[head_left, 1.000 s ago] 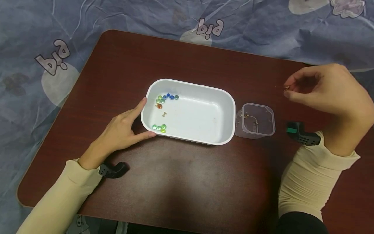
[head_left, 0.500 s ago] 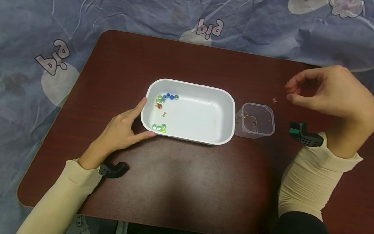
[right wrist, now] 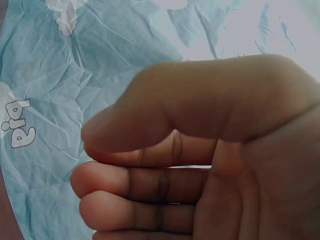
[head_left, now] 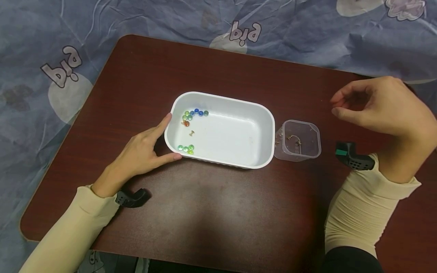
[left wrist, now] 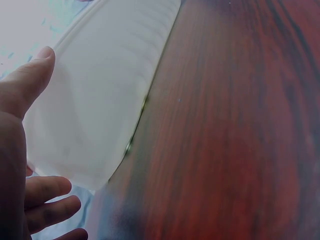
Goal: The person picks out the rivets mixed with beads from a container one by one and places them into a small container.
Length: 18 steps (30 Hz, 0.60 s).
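Note:
My left hand [head_left: 141,153] lies at the left end of a white plastic tray [head_left: 218,163], its thumb and forefinger spread and touching the rim. In the left wrist view the hand [left wrist: 37,150] is beside the tray wall [left wrist: 100,90]. Blue marbles [head_left: 196,111], green marbles [head_left: 186,149] and an orange marble [head_left: 186,123] sit in the tray's left part, with a small gold pin-like piece [head_left: 192,133]. My right hand [head_left: 382,106] hovers above the table at right, fingers loosely bent, nothing visible in it. The right wrist view shows the thumb [right wrist: 200,100] over bent fingers.
A clear plastic box [head_left: 302,155] stands against the tray's right end, holding several small gold pieces [head_left: 294,139]. Dark brown table [head_left: 218,212] lies beneath everything. Blue patterned cloth [head_left: 164,19] covers the area beyond the table's far edge.
A second ago my right fingertips pinched small gold pieces; half a second ago one was in the air between hand and box. Now it is gone from there. My left hand stays put.

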Motion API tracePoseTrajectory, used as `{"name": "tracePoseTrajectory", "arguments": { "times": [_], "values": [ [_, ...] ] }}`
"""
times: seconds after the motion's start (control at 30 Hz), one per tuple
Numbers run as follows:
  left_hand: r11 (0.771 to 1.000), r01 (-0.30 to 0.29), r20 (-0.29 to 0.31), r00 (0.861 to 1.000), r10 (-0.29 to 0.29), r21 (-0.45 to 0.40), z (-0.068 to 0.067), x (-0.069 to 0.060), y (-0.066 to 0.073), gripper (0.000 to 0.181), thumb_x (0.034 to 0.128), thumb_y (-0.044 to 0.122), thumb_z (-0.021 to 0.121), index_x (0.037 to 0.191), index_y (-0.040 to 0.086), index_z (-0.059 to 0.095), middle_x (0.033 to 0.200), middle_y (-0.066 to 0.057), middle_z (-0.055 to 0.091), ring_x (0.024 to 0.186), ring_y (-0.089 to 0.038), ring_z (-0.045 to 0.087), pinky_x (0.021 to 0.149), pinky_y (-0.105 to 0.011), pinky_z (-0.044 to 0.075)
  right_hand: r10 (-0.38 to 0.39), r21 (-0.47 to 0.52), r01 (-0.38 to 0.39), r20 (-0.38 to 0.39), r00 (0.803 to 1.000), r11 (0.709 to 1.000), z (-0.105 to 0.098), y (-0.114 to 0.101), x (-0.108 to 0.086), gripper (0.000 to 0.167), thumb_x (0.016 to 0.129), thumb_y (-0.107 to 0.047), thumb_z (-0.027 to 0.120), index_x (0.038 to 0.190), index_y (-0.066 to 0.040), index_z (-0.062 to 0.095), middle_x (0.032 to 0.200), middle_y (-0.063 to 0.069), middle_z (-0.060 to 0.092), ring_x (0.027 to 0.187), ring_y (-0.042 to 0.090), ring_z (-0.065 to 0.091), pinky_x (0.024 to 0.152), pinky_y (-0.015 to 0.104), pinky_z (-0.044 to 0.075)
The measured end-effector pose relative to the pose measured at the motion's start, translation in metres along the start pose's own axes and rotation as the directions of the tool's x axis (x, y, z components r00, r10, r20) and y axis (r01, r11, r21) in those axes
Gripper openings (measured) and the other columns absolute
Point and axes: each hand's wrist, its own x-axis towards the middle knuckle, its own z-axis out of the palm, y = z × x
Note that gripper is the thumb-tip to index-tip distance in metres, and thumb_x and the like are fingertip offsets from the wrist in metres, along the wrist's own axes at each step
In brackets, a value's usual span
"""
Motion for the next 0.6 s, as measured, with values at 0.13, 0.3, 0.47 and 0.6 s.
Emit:
{"name": "tracePoseTrajectory", "arguments": {
  "times": [0.13,0.3,0.47,0.6],
  "values": [
    [1.000,0.007,0.007,1.000,-0.007,0.003,0.000,0.000,0.000,0.102,0.0817,0.051,0.078,0.157,0.008,0.024,0.148,-0.020,0.044,0.130,-0.035,0.050,0.098,-0.053,0.045,-0.010,-0.011,0.010,0.000,1.000,1.000,0.001,-0.001,0.001,0.013,0.082,-0.010,0.074,0.095,-0.010,0.072,0.048,-0.008,0.047,0.039,0.005,0.030,0.042,0.024,0.027],
    [1.000,0.005,0.012,1.000,-0.005,0.005,0.000,0.001,0.001,0.102,0.0815,0.050,0.078,0.157,0.008,0.024,0.148,-0.021,0.044,0.130,-0.036,0.050,0.098,-0.053,0.045,-0.019,-0.019,0.019,0.007,1.000,1.000,0.004,-0.003,0.001,0.014,0.083,-0.012,0.073,0.096,-0.009,0.072,0.045,-0.005,0.039,0.038,0.004,0.025,0.041,0.026,0.025],
    [1.000,0.001,0.006,1.000,-0.001,0.006,0.000,0.001,0.001,0.102,0.0823,0.054,0.076,0.157,0.008,0.025,0.148,-0.021,0.045,0.129,-0.036,0.051,0.098,-0.053,0.045,-0.045,-0.025,0.045,0.009,0.999,0.999,0.006,-0.008,0.005,0.011,0.084,-0.014,0.072,0.095,-0.011,0.073,0.047,-0.005,0.041,0.039,0.004,0.026,0.043,0.025,0.026],
    [1.000,0.002,-0.001,1.000,-0.002,0.004,0.000,0.000,0.000,0.101,0.0823,0.054,0.076,0.157,0.008,0.025,0.148,-0.020,0.045,0.129,-0.035,0.051,0.098,-0.053,0.045,-0.070,-0.032,0.071,0.004,0.998,0.997,0.008,-0.014,0.010,0.009,0.085,-0.015,0.073,0.094,-0.013,0.073,0.046,-0.006,0.040,0.039,0.004,0.027,0.042,0.025,0.026]
  ]
}}
